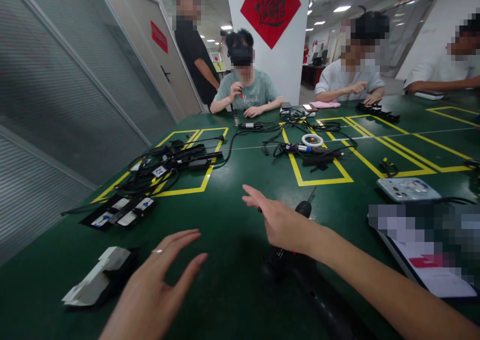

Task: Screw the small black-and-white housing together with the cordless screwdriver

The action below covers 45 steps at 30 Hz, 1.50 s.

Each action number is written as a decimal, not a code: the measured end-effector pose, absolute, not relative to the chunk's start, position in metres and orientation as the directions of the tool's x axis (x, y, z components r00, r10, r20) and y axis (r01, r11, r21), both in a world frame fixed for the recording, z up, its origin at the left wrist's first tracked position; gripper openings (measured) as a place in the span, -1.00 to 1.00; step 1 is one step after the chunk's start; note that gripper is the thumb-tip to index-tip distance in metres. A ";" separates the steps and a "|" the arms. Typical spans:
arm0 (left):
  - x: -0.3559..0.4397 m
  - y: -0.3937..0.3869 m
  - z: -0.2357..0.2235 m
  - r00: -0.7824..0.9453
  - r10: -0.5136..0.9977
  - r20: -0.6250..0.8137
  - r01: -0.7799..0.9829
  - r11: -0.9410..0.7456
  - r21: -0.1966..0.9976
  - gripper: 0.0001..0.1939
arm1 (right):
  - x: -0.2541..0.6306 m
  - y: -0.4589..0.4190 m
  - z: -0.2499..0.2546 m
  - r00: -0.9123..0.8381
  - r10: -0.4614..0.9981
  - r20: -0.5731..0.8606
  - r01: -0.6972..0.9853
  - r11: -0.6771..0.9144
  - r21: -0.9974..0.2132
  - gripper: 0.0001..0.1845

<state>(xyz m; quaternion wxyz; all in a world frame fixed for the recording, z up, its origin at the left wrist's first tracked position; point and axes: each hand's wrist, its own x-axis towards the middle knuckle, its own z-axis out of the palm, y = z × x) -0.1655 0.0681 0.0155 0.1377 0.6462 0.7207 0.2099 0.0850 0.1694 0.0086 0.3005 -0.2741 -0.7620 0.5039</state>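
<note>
My left hand [165,275] hovers over the green table with its fingers stretched out and thumb apart, holding nothing. Just left of it lies a crumpled white packet [98,275] with a dark part beside it. My right hand [283,220] is raised at the centre, fingers extended forward, nothing visible in it. Under my right wrist is a black power drill [326,300], its chuck [303,208] and thin bit pointing away from me. My forearm hides part of the drill; I cannot tell whether the hand touches it.
Black cables and tools [180,160] lie within yellow tape at left, beside small dark pouches [127,212]. More tools and a white ring [312,140] lie ahead. A phone [408,189] and a tablet [423,260] are at right. Several people are around the table.
</note>
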 end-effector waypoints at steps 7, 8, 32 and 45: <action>-0.068 0.117 0.012 0.193 0.975 0.109 0.406 -0.180 0.896 -0.71 | 0.089 0.148 0.015 -0.726 0.612 0.315 0.365 0.731 -0.577 -0.11; -0.062 0.120 0.008 0.201 0.974 0.103 0.345 -0.169 0.923 -0.74 | 0.091 0.148 0.014 -0.720 0.616 0.320 0.389 0.739 -0.550 -0.14; -0.056 0.121 -0.025 0.226 0.971 -0.077 -0.095 0.101 0.990 -0.77 | 0.115 0.130 -0.008 -0.570 0.769 0.289 0.368 0.553 -0.747 -0.42; -0.058 0.121 -0.032 0.179 0.976 -0.123 -0.061 0.136 0.989 -0.75 | 0.116 0.128 -0.010 -0.375 0.843 0.385 0.422 0.525 -0.739 -0.72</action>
